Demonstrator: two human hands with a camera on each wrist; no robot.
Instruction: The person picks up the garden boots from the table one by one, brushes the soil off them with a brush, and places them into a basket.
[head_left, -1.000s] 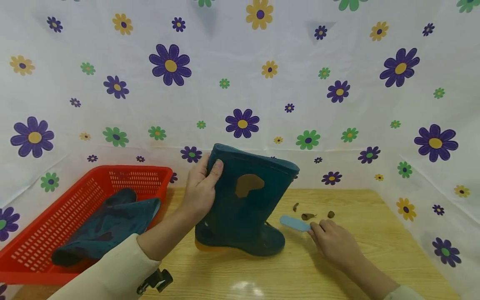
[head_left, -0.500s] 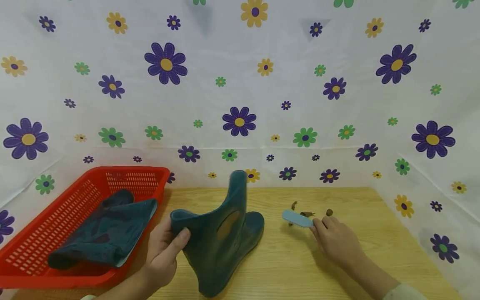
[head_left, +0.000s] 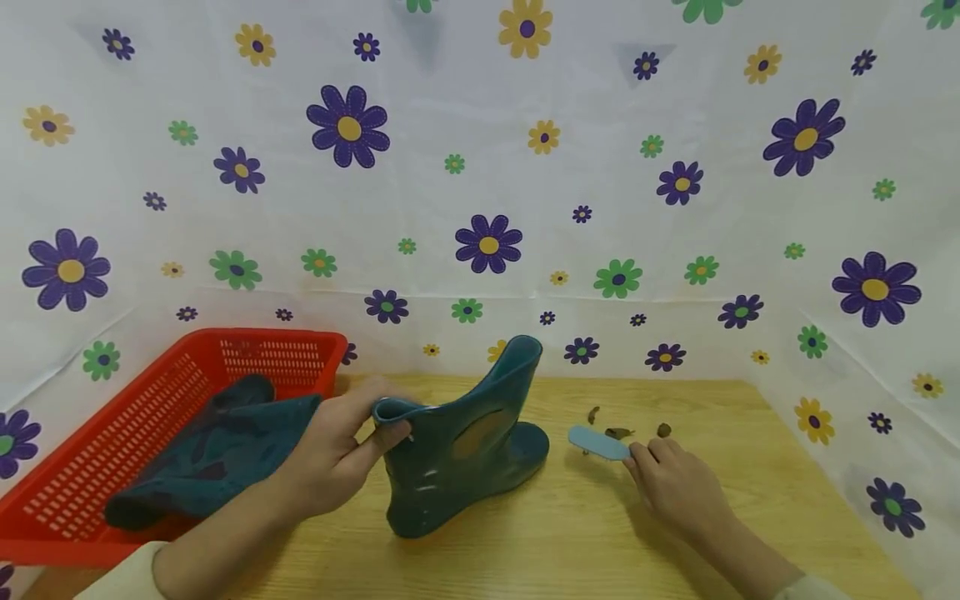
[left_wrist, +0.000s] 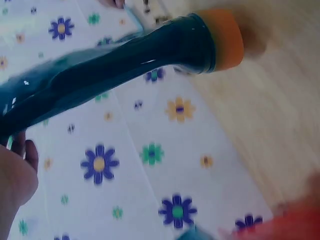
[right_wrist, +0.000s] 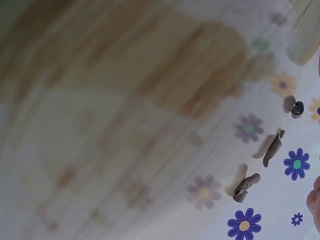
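Observation:
A teal rubber boot (head_left: 457,467) with a brown patch (head_left: 482,432) on its shaft stands tilted at mid-table, toe to the far right. My left hand (head_left: 337,450) pinches the left end of its top rim, thumb on the near side. In the left wrist view the heel's orange sole (left_wrist: 227,40) shows, with part of my left hand (left_wrist: 17,175) by the shaft. My right hand (head_left: 678,492) grips a light-blue, flat, round-ended tool (head_left: 598,442), apart from the boot; its underside is mostly hidden.
A red perforated basket (head_left: 285,343) at the left holds a second teal boot (head_left: 217,454). Small brown clumps (head_left: 619,433) lie on the wooden table (head_left: 765,483) beyond the tool. A flower-printed sheet (head_left: 420,125) hangs behind and at the sides.
My left hand has lowered the boot's top and turned the boot, so its opening now shows. Over the last half second the boot shifted slightly right. My right hand stays nearly still.

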